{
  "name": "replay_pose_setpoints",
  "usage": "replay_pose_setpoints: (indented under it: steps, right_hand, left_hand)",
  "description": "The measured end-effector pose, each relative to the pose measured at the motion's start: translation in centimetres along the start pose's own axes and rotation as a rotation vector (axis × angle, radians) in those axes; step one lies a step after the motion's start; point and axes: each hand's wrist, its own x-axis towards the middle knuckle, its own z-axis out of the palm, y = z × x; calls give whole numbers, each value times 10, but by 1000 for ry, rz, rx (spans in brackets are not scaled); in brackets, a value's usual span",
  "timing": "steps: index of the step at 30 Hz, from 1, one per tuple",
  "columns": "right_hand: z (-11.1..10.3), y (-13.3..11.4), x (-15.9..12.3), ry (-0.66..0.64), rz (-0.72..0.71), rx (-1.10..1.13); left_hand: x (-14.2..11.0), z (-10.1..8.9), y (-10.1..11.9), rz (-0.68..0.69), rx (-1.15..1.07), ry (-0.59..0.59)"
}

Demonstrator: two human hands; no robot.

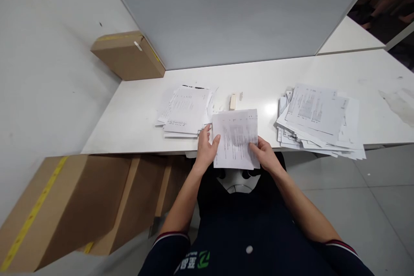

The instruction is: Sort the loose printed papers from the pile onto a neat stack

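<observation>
In the head view, printed paper sheets (235, 138) are held up at the front edge of the white table. My right hand (263, 153) grips their right side, thumb on top and the fingers hidden beneath. At the left edge of the sheets is my left hand (207, 148), its thumb spread from its fingers and close to the paper. The fingertips of that hand reach the corner of a stack of printed papers (187, 110). A small cream-coloured block (233, 101) lies just behind the held sheets.
A larger, untidy paper pile (317, 114) lies to the right, partly over the front edge of the table (258, 67). One cardboard box (132, 58) stands at the back left. Several boxes (97, 194) with yellow tape stand below left. A grey panel (210, 13) rises behind.
</observation>
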Motion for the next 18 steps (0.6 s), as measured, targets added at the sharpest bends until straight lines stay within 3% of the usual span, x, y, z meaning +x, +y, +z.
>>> replay_pose_setpoints:
  steps: [3,7,10,13,18]
  right_hand:
    - [-1,-13,-3,35,-137,-45]
    - [0,-39,5,108,-289,-78]
    - [0,-51,20,138,-340,-71]
    - [1,-50,36,121,-335,-12]
    - [3,-33,49,59,-304,-12]
  left_hand:
    - [8,4,-4,-61,-279,20]
    - [20,1,18,99,-431,46]
    - [29,-3,38,209,-406,151]
    - [35,0,44,249,-392,174]
    - [39,12,31,249,-428,65]
